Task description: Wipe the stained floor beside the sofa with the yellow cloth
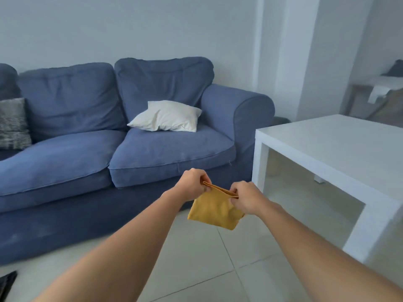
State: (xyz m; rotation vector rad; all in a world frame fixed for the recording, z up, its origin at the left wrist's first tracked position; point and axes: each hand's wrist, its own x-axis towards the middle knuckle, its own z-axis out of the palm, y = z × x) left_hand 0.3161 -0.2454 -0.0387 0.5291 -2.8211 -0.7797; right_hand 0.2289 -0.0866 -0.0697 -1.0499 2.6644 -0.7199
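Note:
A folded yellow cloth (214,211) hangs in the air in front of me, above the pale tiled floor (196,258). My left hand (193,185) pinches its upper left corner and my right hand (246,198) pinches its upper right corner, so the top edge is stretched between them. The blue sofa (122,149) stands just beyond the cloth, its front edge close behind my hands. No stain on the tiles is clear to me from here.
A white low table (340,153) stands at the right, its near leg (370,234) close to my right arm. A white cushion (165,116) and a grey patterned cushion (13,124) lie on the sofa. A dark object (7,284) sits at the bottom left.

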